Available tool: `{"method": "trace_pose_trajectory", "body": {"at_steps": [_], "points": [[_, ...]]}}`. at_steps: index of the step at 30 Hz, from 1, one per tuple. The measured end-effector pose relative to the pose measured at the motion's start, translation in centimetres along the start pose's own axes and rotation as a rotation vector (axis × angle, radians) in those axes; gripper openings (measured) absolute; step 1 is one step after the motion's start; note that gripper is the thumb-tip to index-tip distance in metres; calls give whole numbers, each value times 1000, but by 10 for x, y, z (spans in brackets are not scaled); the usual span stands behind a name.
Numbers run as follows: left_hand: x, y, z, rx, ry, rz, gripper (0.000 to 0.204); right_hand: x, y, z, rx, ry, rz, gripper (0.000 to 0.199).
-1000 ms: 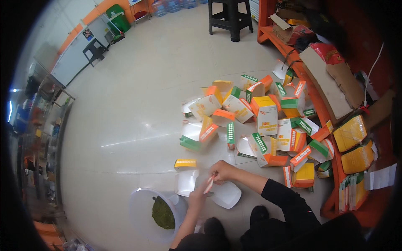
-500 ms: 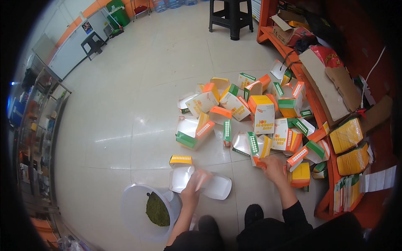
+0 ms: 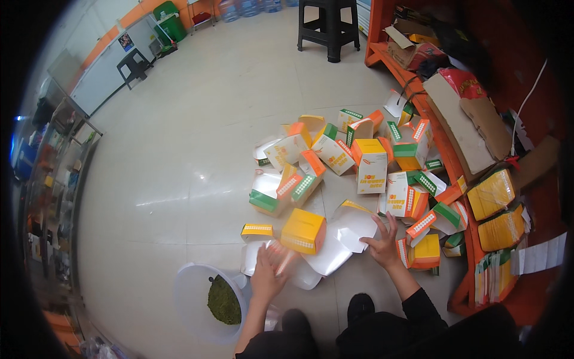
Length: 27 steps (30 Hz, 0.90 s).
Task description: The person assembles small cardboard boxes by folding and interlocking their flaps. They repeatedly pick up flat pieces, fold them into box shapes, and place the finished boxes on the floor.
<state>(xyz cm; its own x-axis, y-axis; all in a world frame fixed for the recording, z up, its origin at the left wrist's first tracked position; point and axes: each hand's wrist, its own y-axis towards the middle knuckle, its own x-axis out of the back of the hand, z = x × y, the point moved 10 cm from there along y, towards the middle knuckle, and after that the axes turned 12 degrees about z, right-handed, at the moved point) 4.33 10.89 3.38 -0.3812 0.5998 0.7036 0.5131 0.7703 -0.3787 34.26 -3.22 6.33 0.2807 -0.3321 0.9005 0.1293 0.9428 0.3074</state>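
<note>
- The left hand (image 3: 267,276) has its fingers reaching forward beside a blurred orange-edged carton (image 3: 283,256); I cannot tell whether it pinches that carton or merely rests against it.
- The right hand (image 3: 385,243) has its fingers spread, the thumb set apart at the edge of a white-lined open carton (image 3: 345,235). The thumb seems placed to steady that panel, though whether it pinches is unclear.
- Between the hands and slightly beyond, a yellow-sided carton (image 3: 305,230) overlaps the white-lined one; the two may be parts of one piece.
- Just beyond the left hand, a carton with a yellow flap (image 3: 258,230) lies open, its pale lining exposed.
- Past the right hand, a heap of printed cartons (image 3: 372,170) sprawls, with mouths facing various ways, as if dropped loosely rather than stacked; the orange shelf (image 3: 439,136) probably stops it spreading farther right.
- Left of the left hand, a translucent bucket (image 3: 190,308) holds green loose material (image 3: 224,301), its walls presumably keeping that off the floor.
</note>
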Motion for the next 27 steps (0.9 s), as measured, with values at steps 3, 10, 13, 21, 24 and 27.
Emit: {"method": "trace_pose_trajectory", "body": {"at_steps": [3,10,13,21,24,27], "points": [[22,-12,-23,78,208,22,106,18,8,11,30,164,-20,28],[75,-29,-156,-622,146,16,84,72,58,64,189,293,57,23],[72,-27,-191,-666,122,37,58,98,78,91,361,364,-66,25],[65,-25,-206,-652,-24,-149,20,99,94,100,261,736,-188,26],[68,-19,-187,-562,-213,-143,15,69,97,98,87,1078,0,27],[54,-6,-157,-394,-473,14,17,61,98,104,41,1141,86,28]]}}
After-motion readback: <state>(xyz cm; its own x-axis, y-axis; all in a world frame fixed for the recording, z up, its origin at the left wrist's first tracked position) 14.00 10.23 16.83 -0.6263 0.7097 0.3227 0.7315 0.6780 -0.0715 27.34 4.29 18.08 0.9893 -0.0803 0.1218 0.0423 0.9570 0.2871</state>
